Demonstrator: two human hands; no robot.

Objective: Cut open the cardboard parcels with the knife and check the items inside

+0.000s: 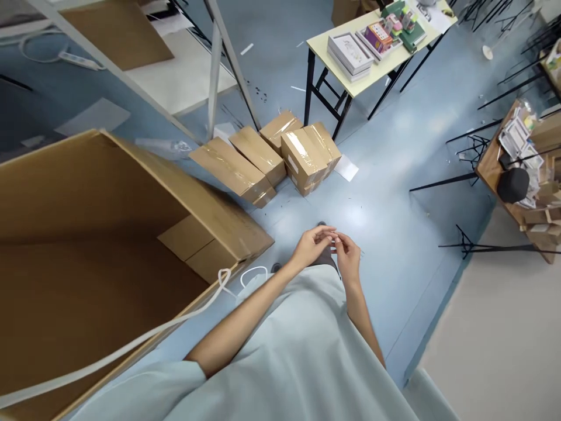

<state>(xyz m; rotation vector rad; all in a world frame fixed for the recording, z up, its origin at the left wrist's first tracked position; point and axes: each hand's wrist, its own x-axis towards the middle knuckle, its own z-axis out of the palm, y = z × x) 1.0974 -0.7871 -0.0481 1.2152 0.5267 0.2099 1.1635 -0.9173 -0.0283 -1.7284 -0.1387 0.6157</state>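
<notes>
My left hand (309, 248) and my right hand (347, 256) meet in front of my waist, fingertips touching. Both have their fingers bent and pinched together. Whatever lies between the fingertips, if anything, is too small to make out. Left of my forearm stands a large open cardboard box (205, 204), with smaller carton surfaces (188, 240) visible inside it. A white cable (144, 336) runs along the box's near edge and loops near my left side. Beyond my hands, several taped cardboard cartons (256, 155) sit on the floor.
A pale yellow table (322, 49) at the back holds white boxes (350, 52) and a purple-orange box (378, 36). At the right, a wooden table (493, 158) carries a black cap-like object (512, 185) and clutter. A metal frame (214, 76) rises at upper left. Paper scraps lie on the blue floor.
</notes>
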